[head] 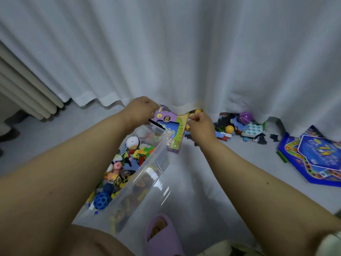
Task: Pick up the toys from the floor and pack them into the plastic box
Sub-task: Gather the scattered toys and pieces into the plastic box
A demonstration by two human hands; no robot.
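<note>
Both hands were on the same thing here: a flat purple and green toy package (172,129) held up at the far end of the plastic box (147,174). The left hand (141,109) gripped its top left corner with curled fingers, and the right hand (198,124) pinched the right edge. My guess is it took two hands because the package was wide and floppy-looking, and it needed tilting to slide in past the rim. Its lower end hung just outside the box's far wall, so it wasn't in yet.

The box sat on the floor (203,182) between the person's arms, already pretty full: a blue holey ball (101,199), a white round-headed figure (133,143), and a jumble of colourful bits. That's probably why the package was going in on edge instead of flat.

Plenty was left to pick up, too. A heap of small toys (239,128) lay against the bottom of the white curtain (184,52), with a purple ball (245,117) and a yellow ball (229,129) in it. Further right, a big blue game board (313,157) lay flat on the floor, well apart from the box. A purple slipper (162,235) showed near the bottom edge.
</note>
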